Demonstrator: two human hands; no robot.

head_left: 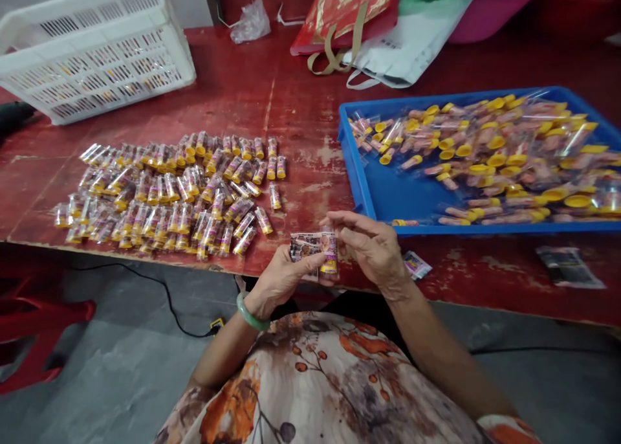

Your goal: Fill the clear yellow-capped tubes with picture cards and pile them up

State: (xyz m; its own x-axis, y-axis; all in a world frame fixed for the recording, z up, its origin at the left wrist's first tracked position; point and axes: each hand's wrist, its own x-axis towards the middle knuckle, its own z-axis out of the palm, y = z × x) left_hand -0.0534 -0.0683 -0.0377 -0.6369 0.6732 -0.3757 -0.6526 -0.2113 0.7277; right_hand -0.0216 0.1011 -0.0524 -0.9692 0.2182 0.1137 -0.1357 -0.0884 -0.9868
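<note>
My left hand (279,276), with a green bangle at the wrist, is closed on a small stack of printed wrappers (305,242), thumb on top. A small clear tube with a yellow end (329,256) lies upright along the right side of the stack, by my left thumb tip. My right hand (371,246) is bent over the tube's top, its finger and thumb touching it; the exact grip is partly hidden. Several rows of wrapped tubes (165,198) lie to the left. At the right, a blue tray (388,191) holds many yellow-ended tubes without printed wrappers.
A white plastic crate (97,55) stands at the back left. Bags, including a red one (344,17) and a white one (402,49), lie at the back near a pink basin (495,10). Dark wrapper packs (568,267) rest near the front edge; a red stool (39,327) is below left.
</note>
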